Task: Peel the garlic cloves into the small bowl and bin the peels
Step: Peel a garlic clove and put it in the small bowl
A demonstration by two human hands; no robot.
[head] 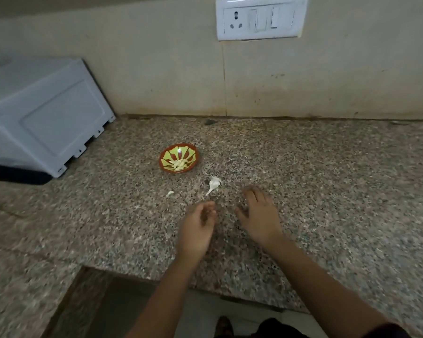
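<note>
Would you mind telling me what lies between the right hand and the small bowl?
In the head view, a white garlic piece with a thin tail lies on the counter between the right hand and the small bowl, touching neither.

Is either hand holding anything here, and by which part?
Right hand holds nothing, fingers spread. Left hand is loosely curled; whether it holds anything cannot be told.

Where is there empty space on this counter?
Bare: the counter right of the right hand, up to the wall; also the front left, in front of the white box. Crowded: between the bowl and the left hand, where peels lie.
</note>
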